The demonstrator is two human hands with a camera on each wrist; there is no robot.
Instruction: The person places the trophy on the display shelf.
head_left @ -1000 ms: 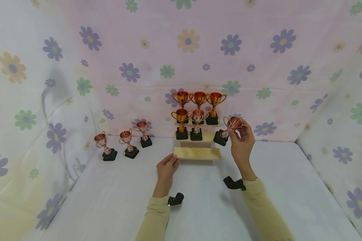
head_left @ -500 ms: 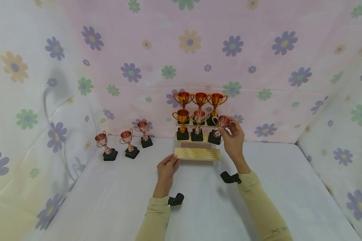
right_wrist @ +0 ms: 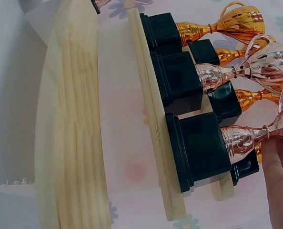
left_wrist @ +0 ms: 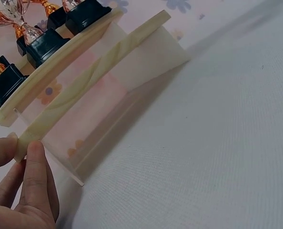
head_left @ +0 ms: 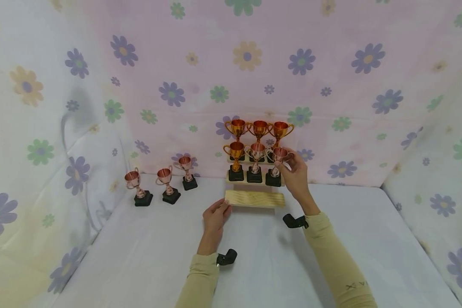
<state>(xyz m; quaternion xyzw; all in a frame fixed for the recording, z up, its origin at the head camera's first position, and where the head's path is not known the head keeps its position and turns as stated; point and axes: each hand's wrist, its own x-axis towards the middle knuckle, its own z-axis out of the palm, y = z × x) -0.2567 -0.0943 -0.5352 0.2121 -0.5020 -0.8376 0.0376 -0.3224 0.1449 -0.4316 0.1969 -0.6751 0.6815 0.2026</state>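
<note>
In the head view my right hand (head_left: 298,176) grips the cup of a rose-gold trophy (head_left: 273,178). Its black square base stands on the right end of the middle shelf (right_wrist: 151,119). Left of it on that shelf are another rose-gold trophy (head_left: 255,174) and a gold one (head_left: 236,173). My left hand (head_left: 214,217) pinches the left end of the bottom wooden shelf (head_left: 255,198); the left wrist view shows thumb and fingers on the board's corner. On the top shelf stand gold trophies (head_left: 281,129), their lower parts partly hidden by the front row.
Three more rose-gold trophies stand on the white table (head_left: 154,256) to the left: an outer one (head_left: 142,197), a middle one (head_left: 171,195) and one nearer the stand (head_left: 189,181). A flowered cloth (head_left: 200,60) rises behind the stand.
My right hand has moved left and brought the tilted rose-gold trophy upright onto the middle shelf's right end. My left hand keeps its hold on the bottom shelf. The head view has shifted slightly.
</note>
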